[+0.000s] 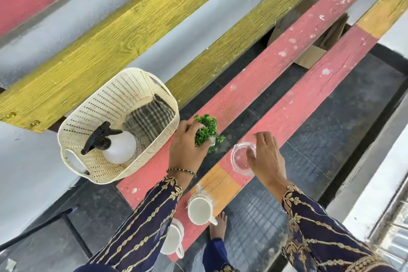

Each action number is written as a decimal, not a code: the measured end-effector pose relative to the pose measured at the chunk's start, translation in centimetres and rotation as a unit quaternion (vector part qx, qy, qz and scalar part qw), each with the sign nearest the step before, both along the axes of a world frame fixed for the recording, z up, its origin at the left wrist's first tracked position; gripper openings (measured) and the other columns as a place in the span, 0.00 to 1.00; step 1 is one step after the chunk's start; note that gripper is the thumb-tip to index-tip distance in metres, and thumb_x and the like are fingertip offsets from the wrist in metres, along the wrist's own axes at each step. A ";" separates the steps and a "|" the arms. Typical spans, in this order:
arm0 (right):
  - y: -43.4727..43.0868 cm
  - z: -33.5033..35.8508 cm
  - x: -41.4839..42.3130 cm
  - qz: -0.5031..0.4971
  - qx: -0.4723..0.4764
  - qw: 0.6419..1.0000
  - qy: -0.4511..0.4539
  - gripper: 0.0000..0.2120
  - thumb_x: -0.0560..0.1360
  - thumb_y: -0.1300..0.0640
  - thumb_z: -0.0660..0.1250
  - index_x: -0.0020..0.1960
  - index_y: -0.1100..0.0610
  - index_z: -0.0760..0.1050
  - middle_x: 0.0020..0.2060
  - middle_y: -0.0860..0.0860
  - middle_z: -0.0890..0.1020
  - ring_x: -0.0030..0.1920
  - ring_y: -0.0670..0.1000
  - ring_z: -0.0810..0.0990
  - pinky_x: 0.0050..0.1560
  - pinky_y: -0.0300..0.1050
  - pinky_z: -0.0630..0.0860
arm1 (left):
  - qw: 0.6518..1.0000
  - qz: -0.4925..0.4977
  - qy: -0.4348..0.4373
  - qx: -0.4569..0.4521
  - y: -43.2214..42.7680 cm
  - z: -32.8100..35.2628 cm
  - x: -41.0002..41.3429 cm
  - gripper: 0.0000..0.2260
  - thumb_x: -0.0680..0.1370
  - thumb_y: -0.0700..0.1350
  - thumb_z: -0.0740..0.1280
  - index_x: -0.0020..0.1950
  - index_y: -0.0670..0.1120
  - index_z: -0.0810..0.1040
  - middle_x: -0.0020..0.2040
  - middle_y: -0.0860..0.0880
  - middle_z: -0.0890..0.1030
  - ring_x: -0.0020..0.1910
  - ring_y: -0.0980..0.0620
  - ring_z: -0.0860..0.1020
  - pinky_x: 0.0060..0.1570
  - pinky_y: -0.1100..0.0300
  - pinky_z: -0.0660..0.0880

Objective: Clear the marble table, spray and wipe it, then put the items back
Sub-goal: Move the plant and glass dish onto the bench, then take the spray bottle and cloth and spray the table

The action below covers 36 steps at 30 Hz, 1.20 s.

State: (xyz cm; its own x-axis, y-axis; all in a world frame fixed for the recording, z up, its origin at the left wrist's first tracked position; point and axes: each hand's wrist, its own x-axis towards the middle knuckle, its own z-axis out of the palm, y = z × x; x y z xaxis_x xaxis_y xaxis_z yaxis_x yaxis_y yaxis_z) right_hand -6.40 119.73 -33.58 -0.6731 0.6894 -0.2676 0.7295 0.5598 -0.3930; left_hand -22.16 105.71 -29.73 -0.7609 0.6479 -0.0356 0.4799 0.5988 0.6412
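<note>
Nearest the lens: dark navy sleeves with gold embroidery (141, 227), then two white ceramic mugs, one (201, 211) on the pink-and-orange painted wooden slat (287, 104), the other (172, 240) at its near end. Left hand (187, 150) curled around the small green artificial plant in a white pot (207, 131), fingers closed on it, plant at 1 o'clock from the knuckles. Right hand (268, 157) draped over the clear round glass ashtray (242, 159), fingertips touching its rim, dish at 9 o'clock from the palm; firm grip or loose contact, cannot tell. Cream perforated plastic basket (92, 117) at 10 o'clock of the left hand, holding the white spray bottle with black trigger (114, 143) and checked cloth (150, 117). Marble table not in view. Likely both pieces being set on or lifted off the slats.
</note>
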 end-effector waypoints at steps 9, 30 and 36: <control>0.7 0.6 -6.9 -0.022 -0.158 0.975 0.156 0.26 0.78 0.69 0.67 0.74 0.58 0.68 0.67 0.53 0.79 0.54 0.48 0.79 0.41 0.22 0.73 | 0.999 -0.051 -0.005 0.015 5.1 -1.1 -3.0 0.17 0.71 0.47 0.72 0.57 0.45 0.78 0.52 0.47 0.74 0.52 0.50 0.74 0.48 0.53 0.77; -0.2 2.5 -9.1 -0.095 -0.078 0.982 0.147 0.19 0.80 0.62 0.67 0.69 0.62 0.70 0.62 0.55 0.75 0.58 0.54 0.76 0.53 0.42 0.68 | 0.991 -0.104 0.033 -0.082 5.5 1.5 -4.0 0.17 0.73 0.51 0.69 0.61 0.53 0.74 0.65 0.51 0.67 0.59 0.52 0.73 0.40 0.53 0.81; -2.7 5.2 -11.0 -0.042 -0.052 0.984 0.166 0.17 0.79 0.60 0.68 0.67 0.60 0.71 0.61 0.54 0.75 0.52 0.55 0.78 0.46 0.46 0.68 | 0.995 -0.071 0.068 -0.027 2.1 4.3 -4.3 0.10 0.77 0.47 0.64 0.56 0.50 0.78 0.59 0.54 0.73 0.60 0.56 0.71 0.44 0.58 0.79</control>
